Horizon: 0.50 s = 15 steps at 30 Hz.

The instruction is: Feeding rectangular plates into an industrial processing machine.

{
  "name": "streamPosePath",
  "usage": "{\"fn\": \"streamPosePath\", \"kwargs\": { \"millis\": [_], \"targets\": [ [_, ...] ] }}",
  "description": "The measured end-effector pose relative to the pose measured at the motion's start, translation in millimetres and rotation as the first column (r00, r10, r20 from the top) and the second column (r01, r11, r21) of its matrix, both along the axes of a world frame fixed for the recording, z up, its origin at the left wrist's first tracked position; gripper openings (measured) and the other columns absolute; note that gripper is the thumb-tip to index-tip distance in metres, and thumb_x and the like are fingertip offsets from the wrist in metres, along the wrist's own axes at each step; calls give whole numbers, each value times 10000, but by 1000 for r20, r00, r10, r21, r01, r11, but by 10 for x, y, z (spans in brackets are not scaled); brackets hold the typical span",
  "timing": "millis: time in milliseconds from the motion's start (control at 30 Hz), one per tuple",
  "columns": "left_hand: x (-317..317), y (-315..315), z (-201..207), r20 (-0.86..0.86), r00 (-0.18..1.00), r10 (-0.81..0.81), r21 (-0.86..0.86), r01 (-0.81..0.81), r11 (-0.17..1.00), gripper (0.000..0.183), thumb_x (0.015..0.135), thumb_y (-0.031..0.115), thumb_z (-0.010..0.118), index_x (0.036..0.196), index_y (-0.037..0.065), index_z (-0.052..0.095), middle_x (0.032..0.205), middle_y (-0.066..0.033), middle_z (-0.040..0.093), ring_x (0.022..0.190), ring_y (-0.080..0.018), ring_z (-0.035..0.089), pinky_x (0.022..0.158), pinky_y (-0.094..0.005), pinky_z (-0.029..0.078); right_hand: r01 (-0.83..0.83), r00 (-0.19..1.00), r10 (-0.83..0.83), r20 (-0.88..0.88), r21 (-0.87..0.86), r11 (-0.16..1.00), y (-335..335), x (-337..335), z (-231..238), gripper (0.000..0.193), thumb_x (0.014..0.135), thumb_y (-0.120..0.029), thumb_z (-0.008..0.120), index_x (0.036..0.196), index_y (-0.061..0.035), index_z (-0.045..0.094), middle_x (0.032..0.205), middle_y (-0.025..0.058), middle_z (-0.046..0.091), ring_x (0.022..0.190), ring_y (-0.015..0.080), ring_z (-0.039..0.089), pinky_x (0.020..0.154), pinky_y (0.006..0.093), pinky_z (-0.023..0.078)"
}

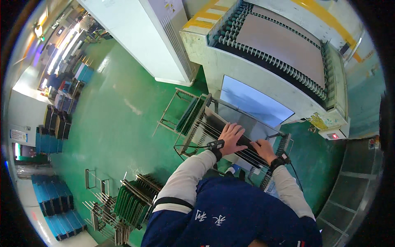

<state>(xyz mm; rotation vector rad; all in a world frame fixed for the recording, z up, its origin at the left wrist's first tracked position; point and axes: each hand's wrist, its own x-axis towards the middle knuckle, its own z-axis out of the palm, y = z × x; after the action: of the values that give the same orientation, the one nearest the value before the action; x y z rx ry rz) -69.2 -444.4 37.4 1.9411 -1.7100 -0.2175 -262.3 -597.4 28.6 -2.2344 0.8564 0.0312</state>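
In front of me stands a metal rack with toothed side rails, holding several thin panels on edge. A dark panel leans among them, beside thin parallel edges or rods. My left hand lies over the panel tops with its fingers stretched and apart. Close to its right, my right hand has its fingers bent over the dark panel's edge, partly hidden. A dark band with a small cabled device is strapped round each wrist. Green panels stand in the rack's left part.
Beyond the rack, a roller conveyor machine carries flat pinkish-beige boards. A pale blue sheet leans against its front. A tall white cabinet stands left of it. Lower left are another rack with green panels and blue bins.
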Motion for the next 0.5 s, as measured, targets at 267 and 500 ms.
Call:
{"fn": "streamPosePath", "kwargs": {
  "millis": [267, 500],
  "targets": [
    [46, 111, -43, -82, 997, 14, -123, -25, 992, 698, 742, 427, 778, 1307, 97, 535, 1332, -125, 501, 1287, -351, 425, 1098, -516, 307, -182, 980, 170, -102, -121, 976, 89, -53, -96, 417, 921, -444, 602, 866, -46, 715, 818, 217, 665, 825, 415, 637, 720, 494, 481],
    [247, 266, 15, -139, 989, 50, -93, -63, 994, 478, 746, 396, 776, 1094, 100, 636, 1050, -78, 564, 1035, -309, 515, 918, -441, 395, -235, 972, 235, -20, -159, 959, 152, 115, -4, 306, 911, -354, 605, 941, -69, 711, 884, 184, 685, 858, 396, 644, 756, 489, 495]
  ]
}}
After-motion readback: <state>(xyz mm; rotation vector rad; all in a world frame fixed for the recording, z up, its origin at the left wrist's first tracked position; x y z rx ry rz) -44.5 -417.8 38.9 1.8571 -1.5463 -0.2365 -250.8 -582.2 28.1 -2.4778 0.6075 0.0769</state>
